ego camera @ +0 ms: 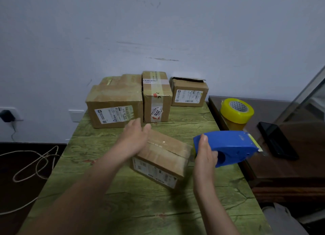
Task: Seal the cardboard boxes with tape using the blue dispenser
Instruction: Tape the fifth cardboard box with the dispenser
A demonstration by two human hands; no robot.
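Left hand [134, 138], fingers straight and together, is resting against the box [163, 157], likely steadying it. Right hand [204, 155] fingers are clamping the dispenser [232, 145], readying tape.

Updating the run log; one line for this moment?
left hand: open, at near box | right hand: grips blue dispenser | position: blue dispenser right of near box
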